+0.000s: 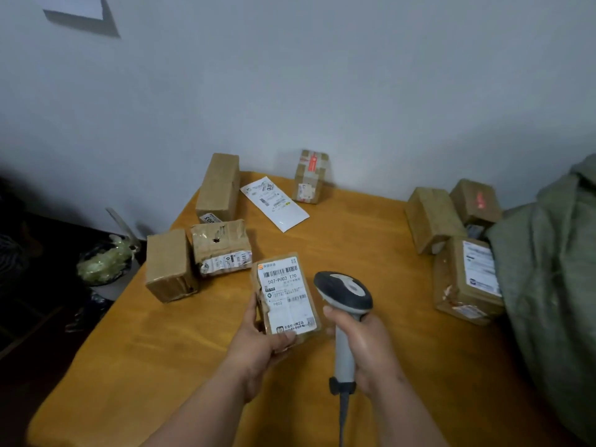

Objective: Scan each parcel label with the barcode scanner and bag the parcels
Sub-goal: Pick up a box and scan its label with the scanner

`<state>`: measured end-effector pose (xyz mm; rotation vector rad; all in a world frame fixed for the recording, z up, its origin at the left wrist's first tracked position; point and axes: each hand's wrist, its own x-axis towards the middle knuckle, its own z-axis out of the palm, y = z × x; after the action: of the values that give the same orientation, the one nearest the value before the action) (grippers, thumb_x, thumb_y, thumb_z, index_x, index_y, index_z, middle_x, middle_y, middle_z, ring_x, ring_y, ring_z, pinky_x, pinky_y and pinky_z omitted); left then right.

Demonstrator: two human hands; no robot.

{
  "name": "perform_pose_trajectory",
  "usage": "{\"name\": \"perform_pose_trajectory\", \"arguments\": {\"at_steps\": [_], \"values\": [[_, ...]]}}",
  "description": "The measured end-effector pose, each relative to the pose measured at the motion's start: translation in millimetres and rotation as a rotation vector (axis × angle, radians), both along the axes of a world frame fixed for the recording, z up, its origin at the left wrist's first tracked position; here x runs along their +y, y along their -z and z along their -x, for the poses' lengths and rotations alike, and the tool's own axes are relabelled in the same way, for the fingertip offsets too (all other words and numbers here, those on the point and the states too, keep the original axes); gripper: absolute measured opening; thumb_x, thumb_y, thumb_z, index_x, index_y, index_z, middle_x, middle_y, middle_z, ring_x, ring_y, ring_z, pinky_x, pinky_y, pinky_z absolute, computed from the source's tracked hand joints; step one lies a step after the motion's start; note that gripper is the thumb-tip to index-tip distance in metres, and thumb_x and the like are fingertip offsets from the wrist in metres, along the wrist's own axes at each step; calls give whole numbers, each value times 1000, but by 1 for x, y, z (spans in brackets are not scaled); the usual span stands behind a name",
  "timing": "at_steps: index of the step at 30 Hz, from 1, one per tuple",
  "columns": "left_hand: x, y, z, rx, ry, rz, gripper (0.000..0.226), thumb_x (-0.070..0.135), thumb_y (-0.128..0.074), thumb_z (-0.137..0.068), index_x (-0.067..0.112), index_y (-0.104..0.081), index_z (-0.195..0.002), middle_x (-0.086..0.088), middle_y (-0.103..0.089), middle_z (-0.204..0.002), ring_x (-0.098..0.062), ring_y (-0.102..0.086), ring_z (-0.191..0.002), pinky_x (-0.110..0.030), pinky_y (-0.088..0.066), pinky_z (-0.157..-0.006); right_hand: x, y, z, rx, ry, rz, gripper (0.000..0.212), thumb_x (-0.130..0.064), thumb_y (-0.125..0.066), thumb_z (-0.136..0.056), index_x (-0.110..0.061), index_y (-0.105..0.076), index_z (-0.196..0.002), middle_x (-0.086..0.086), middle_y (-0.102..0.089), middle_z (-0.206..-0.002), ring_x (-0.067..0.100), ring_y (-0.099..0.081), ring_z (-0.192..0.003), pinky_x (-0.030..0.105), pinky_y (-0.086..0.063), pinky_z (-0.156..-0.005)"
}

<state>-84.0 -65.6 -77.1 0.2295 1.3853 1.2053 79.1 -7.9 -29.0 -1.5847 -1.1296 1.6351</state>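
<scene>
My left hand (pixel 258 340) grips a small cardboard parcel (pixel 287 298) by its lower left corner, white label with barcodes facing up. Right beside it, my right hand (pixel 364 346) holds the grey barcode scanner (pixel 343 293) by its handle, its dark head level with the label's right side. A green-grey sack (pixel 548 279) lies at the table's right edge. Cardboard parcels stand at the left (pixel 169 264) (pixel 222 246) (pixel 219 188), at the back (pixel 310 176) and at the right (pixel 432 219) (pixel 464 279) (pixel 475 201).
A white mailer envelope (pixel 274 203) lies flat at the back of the wooden table (pixel 161 366). The scanner's cable (pixel 342 421) runs toward me. A bin with a plastic liner (pixel 104 259) stands on the floor left of the table. A white wall is behind.
</scene>
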Motion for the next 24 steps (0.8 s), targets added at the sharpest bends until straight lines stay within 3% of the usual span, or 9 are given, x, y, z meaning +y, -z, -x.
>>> {"name": "perform_pose_trajectory", "arguments": {"at_steps": [3,7,10,14,19,24], "values": [[1,-18,-21,21,-60,-86,112,-19,-73,-72,50,-29,-149,-4,-73,-114,-27,-72,-100,-38,-60,-73,-10,-27,-23,12,-121,-89,21,-45,-82,-62,-40,-78,-81,-9,-76,-77,7,-70,-67,29,-51,-64],[3,-41,-50,70,-64,-173,110,-15,-74,-75,50,-28,-150,-1,-71,-118,-24,-70,-104,-36,-59,-76,-21,-53,-52,19,-240,-170,32,-41,-79,-61,-31,-76,-91,-10,-77,-85,6,-70,-74,21,-52,-64],[3,-53,-66,87,-75,-212,107,-14,-73,-76,49,-28,-150,1,-70,-120,-23,-70,-105,-35,-58,-75,-27,-67,-70,45,-255,-203,39,-37,-77,-60,-28,-74,-98,-14,-75,-78,4,-67,-74,15,-50,-59],[2,-65,-83,102,-93,-239,105,-14,-72,-78,48,-28,-151,0,-68,-121,-24,-68,-108,-38,-58,-82,-30,-76,-91,51,-220,-221,46,-36,-77,-59,-28,-72,-103,-14,-74,-78,13,-66,-85,22,-48,-65],[-4,-72,-98,98,-121,-250,106,-14,-72,-78,47,-26,-152,1,-67,-122,-22,-67,-107,-37,-57,-81,-33,-75,-109,38,-197,-244,43,-37,-80,-56,-30,-74,-97,-10,-75,-79,19,-67,-84,30,-51,-68],[-9,-74,-109,99,-131,-256,106,-15,-72,-77,46,-27,-152,1,-71,-115,-22,-69,-103,-35,-57,-78,-40,-76,-120,48,-214,-285,33,-38,-79,-56,-51,-73,-86,-11,-76,-82,20,-67,-87,36,-54,-75]]}}
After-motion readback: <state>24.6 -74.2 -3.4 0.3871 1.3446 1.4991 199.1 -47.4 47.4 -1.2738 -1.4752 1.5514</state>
